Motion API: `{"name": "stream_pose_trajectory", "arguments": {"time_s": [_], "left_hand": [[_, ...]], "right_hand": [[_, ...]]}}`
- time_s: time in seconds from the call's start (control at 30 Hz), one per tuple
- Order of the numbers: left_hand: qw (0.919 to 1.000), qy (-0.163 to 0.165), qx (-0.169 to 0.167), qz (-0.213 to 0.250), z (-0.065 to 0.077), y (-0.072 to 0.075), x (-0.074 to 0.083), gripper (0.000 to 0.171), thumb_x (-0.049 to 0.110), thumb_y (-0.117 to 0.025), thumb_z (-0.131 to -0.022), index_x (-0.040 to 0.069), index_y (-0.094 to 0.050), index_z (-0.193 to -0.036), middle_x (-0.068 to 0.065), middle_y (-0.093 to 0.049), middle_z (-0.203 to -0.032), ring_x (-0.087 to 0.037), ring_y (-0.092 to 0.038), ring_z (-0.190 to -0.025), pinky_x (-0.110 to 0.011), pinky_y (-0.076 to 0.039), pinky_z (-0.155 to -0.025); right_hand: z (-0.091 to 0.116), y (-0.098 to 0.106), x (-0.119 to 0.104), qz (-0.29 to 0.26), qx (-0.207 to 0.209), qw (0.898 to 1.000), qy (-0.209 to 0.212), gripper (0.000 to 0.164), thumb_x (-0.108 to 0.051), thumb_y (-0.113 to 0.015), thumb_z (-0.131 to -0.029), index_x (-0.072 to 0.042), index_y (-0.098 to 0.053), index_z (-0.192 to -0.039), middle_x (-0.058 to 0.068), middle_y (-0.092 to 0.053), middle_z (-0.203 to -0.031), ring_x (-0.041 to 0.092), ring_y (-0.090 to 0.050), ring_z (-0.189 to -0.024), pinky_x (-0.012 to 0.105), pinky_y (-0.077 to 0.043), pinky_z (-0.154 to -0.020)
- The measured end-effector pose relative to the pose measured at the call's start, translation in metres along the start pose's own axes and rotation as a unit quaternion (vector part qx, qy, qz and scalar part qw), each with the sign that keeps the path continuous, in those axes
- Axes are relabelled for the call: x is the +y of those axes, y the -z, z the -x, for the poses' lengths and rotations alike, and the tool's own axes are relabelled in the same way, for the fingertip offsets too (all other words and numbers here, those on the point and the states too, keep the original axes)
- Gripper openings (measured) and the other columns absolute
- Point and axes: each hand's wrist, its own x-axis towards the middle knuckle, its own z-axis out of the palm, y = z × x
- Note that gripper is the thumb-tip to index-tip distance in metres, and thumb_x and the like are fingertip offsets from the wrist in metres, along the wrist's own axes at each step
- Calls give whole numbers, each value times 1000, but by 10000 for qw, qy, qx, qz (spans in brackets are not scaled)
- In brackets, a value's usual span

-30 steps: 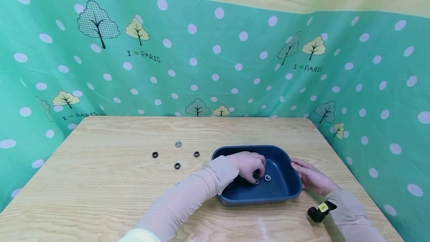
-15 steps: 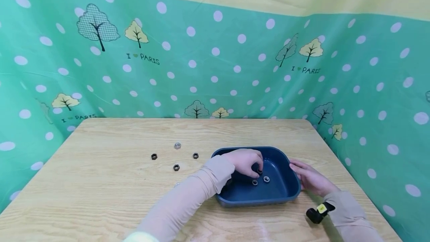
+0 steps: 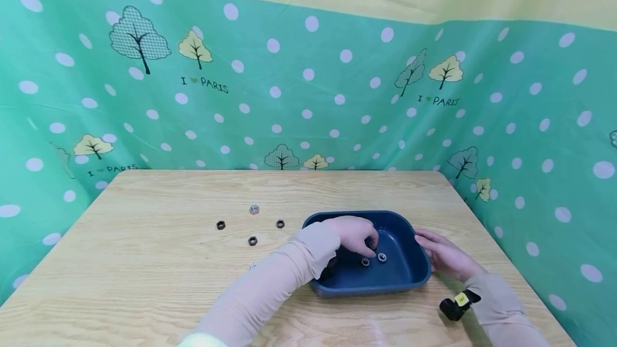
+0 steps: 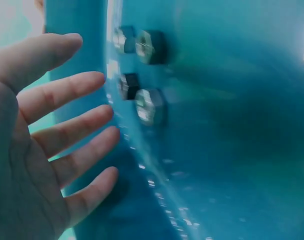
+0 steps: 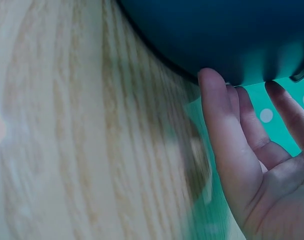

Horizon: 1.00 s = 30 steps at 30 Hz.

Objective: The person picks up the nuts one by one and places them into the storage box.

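Head camera: A person's left hand (image 3: 354, 234) hangs inside a dark blue tub (image 3: 371, 288), fingers pointing down, while the right hand (image 3: 445, 255) rests against the outside of the tub's right end. Two hex nuts, a darker nut (image 3: 365, 262) and a brighter nut (image 3: 382, 257), lie on the tub floor just beside the left fingertips. On the pale wooden table (image 3: 144, 261), left of the tub, sit a silver nut (image 3: 254, 209) at the back, a left black nut (image 3: 220, 225), a right black nut (image 3: 280, 224) and a front black nut (image 3: 253, 241); another pale piece (image 3: 253, 265) is mostly hidden by the beige left sleeve (image 3: 270, 285). A black device (image 3: 452, 309) with a yellow label (image 3: 461, 299) shows at the right wrist. Behind, a green curtain (image 3: 308, 90) carries pale dots, trees and "PARIS" lettering.

Left wrist camera: The left thumb and fingers are spread apart, clamped on nothing. Four nuts, an upper pair (image 4: 150, 47) and a lower pair (image 4: 150, 107), lie inside the tub just beyond the fingertips, slightly blurred.

Right wrist camera: The right hand's thumb and fingers, extended and apart, reach up to the tub's outer wall, the thumb tip touching it. Wood grain fills the left side; dotted curtain shows between the fingers.
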Motion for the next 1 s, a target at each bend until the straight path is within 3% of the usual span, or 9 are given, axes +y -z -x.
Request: {"name": "stream_pose_trajectory", "arguments": {"time_s": [0.13, 0.33, 0.47, 0.73, 0.83, 1.0], "left_hand": [[9997, 122, -109, 181, 5, 7, 6, 20, 33, -61, -91, 18, -68, -103, 9, -59, -87, -5, -51, -74, -16, -40, -63], [9953, 819, -418, 301, 22, 22, 17, 28, 38, -60, -92, 18, -66, -110, 8, -62, -96, -7, -53, -80, -21, -44, -71], [9922, 1108, -462, 331, 36, 30, 19, 29, 39, -59, -92, 18, -66, -110, 7, -63, -98, -8, -54, -84, -24, -47, -76], [9960, 810, -117, 352, 59, 35, 16, 35, 36, -59, -93, 15, -63, -120, 3, -65, -114, -6, -56, -89, -22, -48, -83], [9954, 896, -181, 296, 71, 34, 19, 37, 39, -58, -92, 17, -62, -122, 3, -62, -122, -7, -57, -101, -24, -47, -90], [9959, 884, -57, 192, 89, 28, 17, 36, 40, -58, -92, 19, -63, -122, 2, -60, -121, -9, -57, -106, -24, -48, -89]], "right_hand": [[-1, 1, 1, -67, -80, 9999, 21, 14, -29, -39, -102, -30, -48, -113, -10, -71, -97, 6, -68, -85, 29, -56, -72], [-1, 1, 0, -84, -130, 9999, 37, 13, -29, -39, -103, -30, -48, -112, -10, -71, -98, 6, -68, -86, 29, -55, -72], [-1, 0, -1, -148, -216, 9996, 78, 15, -28, -38, -103, -31, -50, -111, -10, -71, -98, 6, -68, -86, 30, -55, -73], [-1, 2, 0, -87, -214, 9997, 62, 15, -28, -38, -103, -29, -49, -113, -10, -70, -99, 6, -67, -87, 31, -55, -74], [-1, 2, 1, -4, -130, 9999, 1, 15, -29, -38, -103, -29, -49, -113, -10, -70, -98, 6, -67, -86, 31, -55, -74], [-1, 2, 1, -36, -174, 9998, -7, 15, -29, -38, -103, -30, -49, -112, -10, -71, -97, 6, -67, -86, 31, -55, -74]]}}
